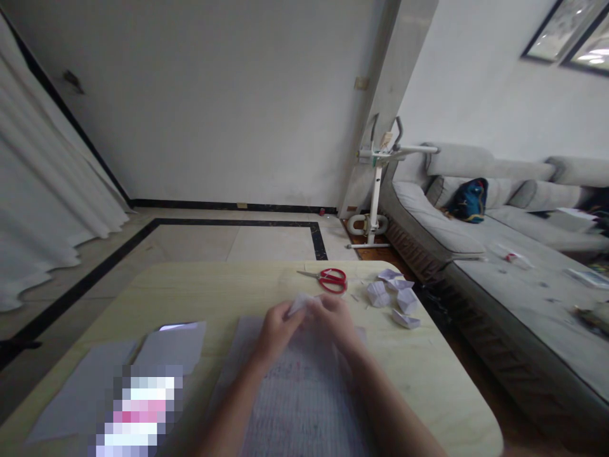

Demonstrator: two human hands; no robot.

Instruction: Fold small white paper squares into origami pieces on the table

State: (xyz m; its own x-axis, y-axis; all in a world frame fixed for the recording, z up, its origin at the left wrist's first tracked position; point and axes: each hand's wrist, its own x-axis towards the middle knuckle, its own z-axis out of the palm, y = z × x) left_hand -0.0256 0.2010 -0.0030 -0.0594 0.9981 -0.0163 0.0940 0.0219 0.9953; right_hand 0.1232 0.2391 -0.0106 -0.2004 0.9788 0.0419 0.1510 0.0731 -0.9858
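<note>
Both my hands meet above the middle of the table, pinching a small piece of folded white paper between them. My left hand grips its left side, with the fingers closed. On the other side my right hand has its fingers closed on the same paper, slightly blurred. Below my forearms lies a large sheet covered in handwriting. Just beyond my right hand rest scissors with red handles, their blades pointing left. Several folded white paper pieces are grouped to the right.
White sheets lie at the left of the wooden table, beside a pixelated phone-like screen. Small paper scraps lie near the scissors. Beyond the table's right edge stands a grey sofa, with white exercise equipment behind.
</note>
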